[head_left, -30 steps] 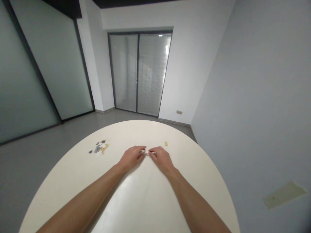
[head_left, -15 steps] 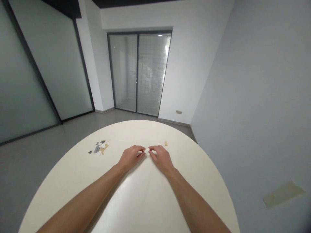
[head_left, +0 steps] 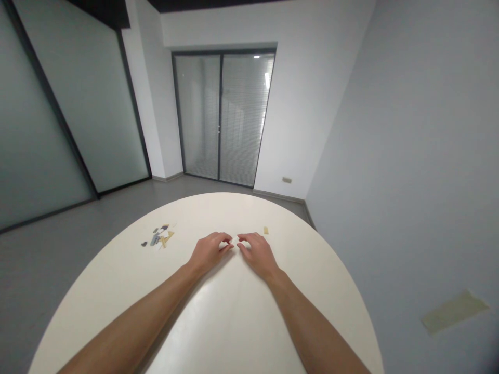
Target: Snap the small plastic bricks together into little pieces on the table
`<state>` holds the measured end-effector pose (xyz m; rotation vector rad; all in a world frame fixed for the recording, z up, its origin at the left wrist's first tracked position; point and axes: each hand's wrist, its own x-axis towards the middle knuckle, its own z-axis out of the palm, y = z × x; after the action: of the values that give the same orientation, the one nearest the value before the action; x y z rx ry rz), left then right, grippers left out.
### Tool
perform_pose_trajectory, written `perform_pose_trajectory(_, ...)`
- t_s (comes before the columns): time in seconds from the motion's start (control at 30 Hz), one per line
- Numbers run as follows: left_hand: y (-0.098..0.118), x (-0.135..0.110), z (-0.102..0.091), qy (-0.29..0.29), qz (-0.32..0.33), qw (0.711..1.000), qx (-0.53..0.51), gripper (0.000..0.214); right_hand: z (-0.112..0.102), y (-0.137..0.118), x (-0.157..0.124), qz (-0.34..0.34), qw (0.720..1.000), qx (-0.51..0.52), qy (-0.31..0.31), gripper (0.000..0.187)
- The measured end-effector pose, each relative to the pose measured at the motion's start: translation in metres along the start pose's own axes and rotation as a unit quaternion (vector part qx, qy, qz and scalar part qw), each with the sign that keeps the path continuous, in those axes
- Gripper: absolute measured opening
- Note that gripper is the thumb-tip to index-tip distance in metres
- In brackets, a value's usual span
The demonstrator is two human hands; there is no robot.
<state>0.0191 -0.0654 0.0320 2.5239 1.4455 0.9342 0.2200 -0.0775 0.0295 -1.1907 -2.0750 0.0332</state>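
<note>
Both my left hand (head_left: 210, 253) and right hand (head_left: 258, 253) pinched a tiny pale piece (head_left: 235, 241) by its ends — seemingly light, flimsy.

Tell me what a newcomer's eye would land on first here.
Two bare forearms run up a round cream table to the left hand and right hand, fingertips almost meeting near its middle; anything pinched there is too small to tell. A cluster of grey and tan pieces lies off to the left, and a single tan piece sits just beyond the right hand.
</note>
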Motion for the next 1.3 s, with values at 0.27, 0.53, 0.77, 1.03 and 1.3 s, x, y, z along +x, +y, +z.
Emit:
perform_pose_trajectory(0.27, -0.0015, 0.0010, 0.0017, -0.020, -0.019, 0.999, 0.018, 0.018, -0.0012, -0.0012, -0.0004, -0.021, 1.000, 0.013, -0.019, 0.024)
perform_pose_trajectory(0.53, 0.0012, 0.0013, -0.0001, -0.024, -0.019, 1.000, 0.006, 0.018, 0.0000, 0.0001, -0.0008, -0.027, 0.999, 0.016, -0.024, 0.029)
perform_pose_trajectory(0.77, -0.0003, 0.0012, 0.0020, -0.025, -0.024, 0.999, 0.002, 0.026, 0.0002, -0.0003, -0.0009, -0.033, 0.999, 0.014, -0.031, 0.032)
perform_pose_trajectory(1.03, 0.0017, 0.0006, -0.0015, -0.032, -0.016, 0.999, 0.009, 0.031, 0.0022, 0.0014, -0.0014, -0.037, 0.999, 0.002, -0.034, 0.030)
perform_pose_trajectory(1.3, 0.0025, 0.0005, -0.0023, -0.027, -0.011, 1.000, 0.001, 0.031, 0.0001, -0.0015, -0.0004, -0.031, 0.999, 0.011, -0.038, 0.031)
